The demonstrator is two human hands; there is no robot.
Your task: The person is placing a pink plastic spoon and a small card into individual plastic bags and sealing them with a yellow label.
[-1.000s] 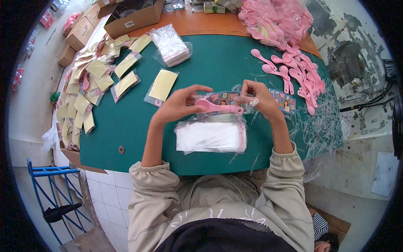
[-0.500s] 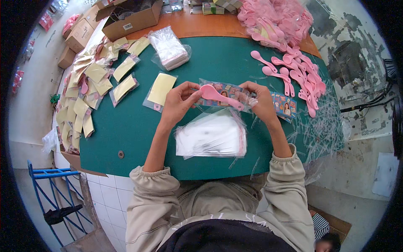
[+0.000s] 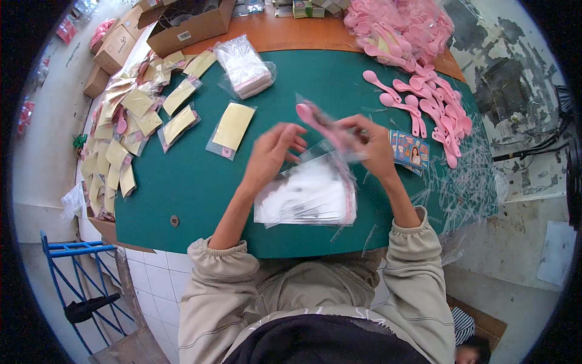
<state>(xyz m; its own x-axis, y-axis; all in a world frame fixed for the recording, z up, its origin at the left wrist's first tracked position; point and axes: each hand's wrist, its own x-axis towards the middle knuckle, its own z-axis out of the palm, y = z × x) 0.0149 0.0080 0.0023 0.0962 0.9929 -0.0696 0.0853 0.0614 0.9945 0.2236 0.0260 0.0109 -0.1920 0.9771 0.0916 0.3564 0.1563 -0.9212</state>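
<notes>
Above the middle of the green table (image 3: 200,182), the right hand (image 3: 373,148) grips a pink spoon (image 3: 318,124) that sits partly inside a clear sleeve (image 3: 342,145), bowl end pointing up and left. The left hand (image 3: 273,155) hangs just beside it, fingers spread and blurred, holding nothing that I can make out. Below both hands lies a stack of clear bags (image 3: 309,194), close to the table's near edge. Open green surface runs left of the forearms as far as the yellow packets (image 3: 233,124) and the heap of them (image 3: 121,139) along the left edge. To the right, loose pink spoons (image 3: 424,103) crowd the far corner, with printed cards (image 3: 409,148) just beside the right wrist. Half a second ago both hands held the spoon lower, level over the stack; now the left hand has let go and the spoon has tilted
</notes>
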